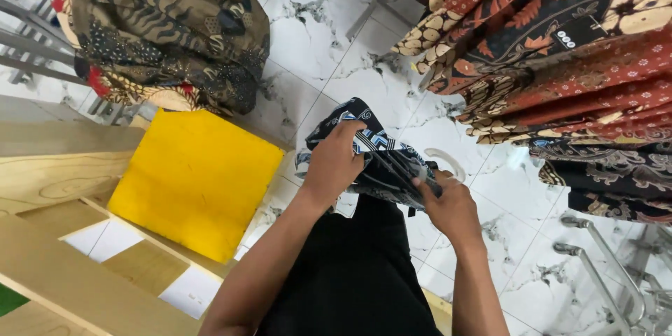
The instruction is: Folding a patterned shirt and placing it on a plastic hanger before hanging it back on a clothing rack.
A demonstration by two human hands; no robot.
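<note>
Head view, looking straight down at both hands over a white marble-patterned tile floor [329,35].

Left hand [334,161]: closed over the upper left part of a folded dark batik cloth [381,161], fingers curled onto its top edge, where a blue-and-white patterned band shows. Palm faces down, and the forearm runs in from the lower left.

Right hand [451,206]: gripping the lower right edge of the same cloth, thumb on top, the other fingers tucked under the fabric (their tips are hidden). Both hands are therefore shut on the cloth, not spread.

Cloth position: held in the air between the two hands, in front of the person's body, above the floor. It is bunched and folded over, mostly black with grey and blue motifs. Just past its right edge a white curved plastic piece [448,161] shows (probably a hanger, but I cannot tell for certain).

Surroundings:
- Yellow square cushion [196,182], to the left of the left forearm, resting on a light wooden bench [63,168].
- Brown-and-black batik garments [168,35] hanging on a rack, upper left.
- Red, brown and black batik garments [567,56] hanging in a row, upper right.
- Metal rack legs [602,273], lower right.
</note>
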